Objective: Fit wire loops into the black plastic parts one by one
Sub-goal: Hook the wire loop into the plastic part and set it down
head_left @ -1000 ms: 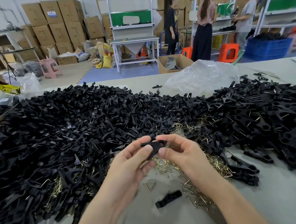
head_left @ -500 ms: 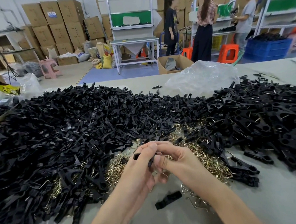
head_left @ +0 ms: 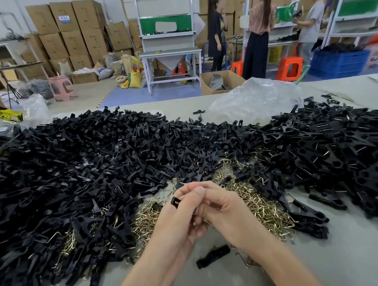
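My left hand and my right hand meet over the table's near middle, fingers curled around one black plastic part. Only the part's slotted end shows at the left of my fingers; any wire loop in it is hidden. Beneath my hands lies a heap of brass-coloured wire loops. A wide pile of black plastic parts spreads to the left and behind. A second black pile with wire showing in its pieces lies to the right.
One loose black part lies on the grey table close to my right wrist. A crumpled clear plastic bag sits at the far edge. Three people stand among shelves, boxes and stools beyond the table.
My hands have closed together around the black part and dropped slightly toward me. A second ago the part was held flat and open between both thumbs; now it is mostly covered.
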`<state>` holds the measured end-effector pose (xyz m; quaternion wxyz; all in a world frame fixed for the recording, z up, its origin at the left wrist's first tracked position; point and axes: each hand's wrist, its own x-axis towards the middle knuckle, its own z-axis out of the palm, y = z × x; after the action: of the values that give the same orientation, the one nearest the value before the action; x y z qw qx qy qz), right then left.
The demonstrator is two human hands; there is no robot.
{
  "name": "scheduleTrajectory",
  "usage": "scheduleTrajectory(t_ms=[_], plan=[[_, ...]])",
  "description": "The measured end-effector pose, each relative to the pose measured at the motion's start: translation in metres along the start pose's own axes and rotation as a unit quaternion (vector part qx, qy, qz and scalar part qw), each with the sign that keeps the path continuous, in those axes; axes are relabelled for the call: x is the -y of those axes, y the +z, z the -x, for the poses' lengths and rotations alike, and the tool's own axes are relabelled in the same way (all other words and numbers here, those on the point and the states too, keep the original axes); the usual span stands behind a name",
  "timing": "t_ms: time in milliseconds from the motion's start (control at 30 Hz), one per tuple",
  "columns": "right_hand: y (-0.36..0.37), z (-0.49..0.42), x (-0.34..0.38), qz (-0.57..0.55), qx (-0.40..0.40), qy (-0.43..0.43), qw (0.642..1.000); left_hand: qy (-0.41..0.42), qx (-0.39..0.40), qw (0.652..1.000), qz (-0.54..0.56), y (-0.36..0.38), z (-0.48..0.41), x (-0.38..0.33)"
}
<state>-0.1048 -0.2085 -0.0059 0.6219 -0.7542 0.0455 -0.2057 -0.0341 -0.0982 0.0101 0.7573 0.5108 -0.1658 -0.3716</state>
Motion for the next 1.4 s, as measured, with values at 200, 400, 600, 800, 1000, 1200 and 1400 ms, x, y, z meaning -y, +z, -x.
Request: scheduleTrajectory(t_ms=[200, 400, 600, 800, 1000, 1200, 1400], plan=[[0.001, 0.0, -0.003, 0.048, -0.016, 0.008, 0.999, 0.046, -0.071, 0.994, -0.064, -0.006, -0.003, -0.001], [0.001, -0.001, -0.003, 0.06, -0.021, 0.001, 0.998, 0.05, -0.052, 0.993, -0.098, -0.005, 0.001, -0.003], [0.0, -0.001, -0.003, 0.061, -0.024, -0.004, 0.998, 0.043, -0.05, 0.992, -0.106, -0.007, 0.0, -0.003], [0.001, 0.001, 0.0, 0.109, 0.009, -0.039, 0.993, 0.067, -0.044, 0.987, -0.139, -0.013, -0.002, 0.001], [-0.009, -0.002, 0.005, 0.103, -0.103, -0.067, 0.987, 0.116, 0.009, 0.958, -0.262, -0.02, -0.002, 0.003], [-0.077, -0.004, 0.013, -0.34, -0.382, 0.043, 0.858, 0.243, -0.14, 0.785, -0.552, -0.034, -0.007, 0.008], [-0.053, -0.007, 0.003, -0.281, -0.277, 0.053, 0.918, 0.218, -0.24, 0.603, -0.728, -0.057, -0.032, 0.012]])
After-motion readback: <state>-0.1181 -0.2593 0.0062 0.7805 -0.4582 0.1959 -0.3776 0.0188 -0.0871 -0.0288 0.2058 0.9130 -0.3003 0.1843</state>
